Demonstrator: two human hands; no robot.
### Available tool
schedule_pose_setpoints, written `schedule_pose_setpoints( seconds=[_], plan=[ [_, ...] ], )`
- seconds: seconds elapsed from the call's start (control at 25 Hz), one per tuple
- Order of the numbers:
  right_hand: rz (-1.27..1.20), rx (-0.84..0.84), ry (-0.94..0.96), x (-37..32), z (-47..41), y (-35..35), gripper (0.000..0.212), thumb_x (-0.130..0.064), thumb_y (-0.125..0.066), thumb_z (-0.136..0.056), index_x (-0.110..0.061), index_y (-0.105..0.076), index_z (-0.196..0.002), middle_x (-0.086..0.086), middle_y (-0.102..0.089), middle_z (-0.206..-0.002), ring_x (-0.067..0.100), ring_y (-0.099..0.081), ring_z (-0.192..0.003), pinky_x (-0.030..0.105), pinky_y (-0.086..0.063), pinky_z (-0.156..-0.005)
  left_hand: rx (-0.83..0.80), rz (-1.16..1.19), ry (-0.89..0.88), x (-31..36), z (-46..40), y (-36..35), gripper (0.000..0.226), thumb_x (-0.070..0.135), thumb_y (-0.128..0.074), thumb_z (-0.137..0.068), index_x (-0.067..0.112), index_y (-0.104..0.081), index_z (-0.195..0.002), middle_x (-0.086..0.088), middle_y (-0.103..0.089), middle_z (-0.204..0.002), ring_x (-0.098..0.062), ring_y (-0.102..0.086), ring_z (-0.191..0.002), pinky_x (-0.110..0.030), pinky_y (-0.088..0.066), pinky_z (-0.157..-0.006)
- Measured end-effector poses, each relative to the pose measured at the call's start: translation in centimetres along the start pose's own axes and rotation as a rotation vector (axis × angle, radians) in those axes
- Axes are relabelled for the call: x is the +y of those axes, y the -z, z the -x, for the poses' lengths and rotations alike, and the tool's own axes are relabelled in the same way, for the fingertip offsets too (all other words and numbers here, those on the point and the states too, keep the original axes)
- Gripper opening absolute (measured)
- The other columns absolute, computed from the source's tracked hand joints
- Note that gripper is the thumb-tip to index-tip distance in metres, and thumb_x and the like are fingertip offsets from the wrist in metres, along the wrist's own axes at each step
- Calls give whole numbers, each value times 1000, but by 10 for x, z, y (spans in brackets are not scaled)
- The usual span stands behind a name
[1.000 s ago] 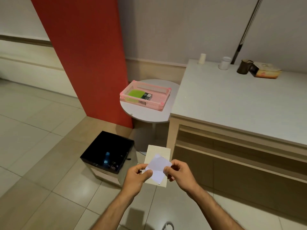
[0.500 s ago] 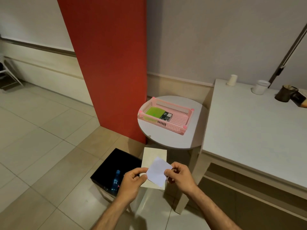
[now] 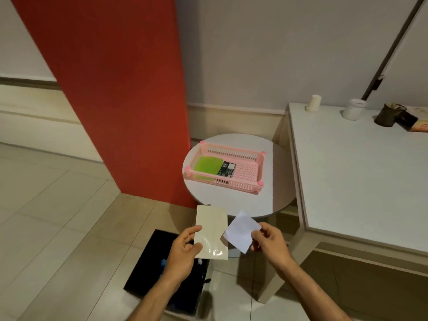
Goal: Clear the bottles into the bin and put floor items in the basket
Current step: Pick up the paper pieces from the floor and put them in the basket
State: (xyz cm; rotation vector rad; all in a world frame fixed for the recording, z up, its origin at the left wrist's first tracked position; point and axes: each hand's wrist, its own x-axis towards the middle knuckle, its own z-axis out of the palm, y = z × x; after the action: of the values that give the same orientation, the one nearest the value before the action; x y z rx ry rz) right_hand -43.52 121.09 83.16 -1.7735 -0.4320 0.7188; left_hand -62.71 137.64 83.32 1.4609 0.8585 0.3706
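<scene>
Above the black bin (image 3: 148, 274), in front of the round tabletop (image 3: 273, 200), both hands are raised with one item each. The left hand (image 3: 183, 251) holds a cream card (image 3: 210, 230) by its lower left edge, thumb on the front face and fingers behind. The right hand (image 3: 268, 242) pinches a small white paper slip (image 3: 240, 230) at its right corner. Card and slip sit side by side, their near edges just about meeting; I cannot tell whether they touch.

The pink basket (image 3: 257, 163) rests on the round tabletop, beyond the hands and a little higher in view. A green flat item (image 3: 207, 165) and a dark packet (image 3: 227, 169) already lie in its left half, while the right half shows bare mesh floor. Something blue (image 3: 164, 262), probably a bottle, shows inside the bin beside the left wrist.

The step in hand looks like the basket part of the task: the two flat items are likely floor items, carried and ready to go in. The next move calls for reaching forward over the basket's near wall and letting go with the items low, aimed at the free right half. The slip is light and may flutter or slide off if dropped from height, so it wants a low release. The larger tabletop (image 3: 361, 172) on the right carries a paper cup (image 3: 313, 103), a white jar (image 3: 354, 110) and a dark mug (image 3: 388, 115) at its far edge.
</scene>
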Motion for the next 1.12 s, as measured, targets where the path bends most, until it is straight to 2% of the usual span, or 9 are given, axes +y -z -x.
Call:
schedule_pose_setpoints(
  seconds=[0.24,0.44,0.52,0.6,0.72,0.88,0.92,1.0,1.12],
  plan=[
    [63,80,-45,-4,-88,36,14,-1,-58,-91,-9,-69,-96,29,-65,-89,22,-62,-63,33,-54,-63,9,11,-13,4,-93,-28,49,-8,-58,-93,28,-61,-127,5,-67,-115,-3,-71,-79,-14,-55,-69],
    [115,16,-47,-14,-170,65,42,2,-64,-84,-25,-67,-117,11,-67,-96,28,-70,-73,35,-63,-66,7,13,17,31,-155,-57,50,-8,-57,-93,26,-61,-129,-11,-74,-108,-26,-72,-97,-33,-56,-87],
    [144,37,-41,-18,-204,78,46,0,-67,-82,-27,-64,-119,6,-67,-98,27,-70,-69,33,-62,-63,37,36,7,49,-187,-70,52,-14,-53,-92,26,-61,-125,-11,-72,-115,-24,-70,-106,-25,-57,-88],
    [152,91,-61,-21,-224,85,39,-2,-68,-80,-26,-66,-111,6,-68,-95,25,-69,-63,34,-60,-61,51,40,8,65,-207,-85,55,-17,-51,-92,25,-60,-125,-10,-67,-124,-25,-66,-115,-23,-55,-91],
    [93,136,-59,-20,-253,98,22,-5,-67,-80,-25,-71,-89,7,-69,-84,19,-65,-55,30,-57,-55,18,16,-13,84,-234,-109,55,-17,-50,-92,20,-59,-131,-9,-57,-137,-35,-61,-121,-37,-53,-94],
    [64,223,-61,-29,-293,115,32,-10,-69,-85,-28,-60,-110,2,-68,-87,20,-67,-61,24,-55,-50,10,-59,-53,96,-283,-128,52,-17,-51,-91,16,-59,-131,-8,-58,-136,-27,-61,-118,-33,-54,-98],
    [65,239,-60,-30,-304,118,35,-10,-70,-84,-29,-56,-110,5,-67,-88,20,-67,-61,24,-54,-49,7,-82,-54,96,-297,-131,53,-16,-51,-89,15,-59,-131,-7,-62,-132,-26,-63,-114,-31,-54,-97],
    [81,254,-51,-30,-326,122,38,-8,-70,-82,-32,-52,-105,8,-66,-87,20,-67,-65,26,-54,-52,18,-137,-50,96,-327,-137,55,-15,-51,-85,17,-61,-129,-2,-68,-116,-19,-66,-93,-15,-55,-74],
    [133,259,-91,-28,-366,121,41,-6,-71,-81,-32,-49,-104,7,-67,-86,23,-69,-75,31,-57,-59,20,-187,-17,88,-373,-141,58,-14,-52,-79,19,-65,-124,0,-69,-117,-12,-65,-74,-16,-50,-54]
  ],
)
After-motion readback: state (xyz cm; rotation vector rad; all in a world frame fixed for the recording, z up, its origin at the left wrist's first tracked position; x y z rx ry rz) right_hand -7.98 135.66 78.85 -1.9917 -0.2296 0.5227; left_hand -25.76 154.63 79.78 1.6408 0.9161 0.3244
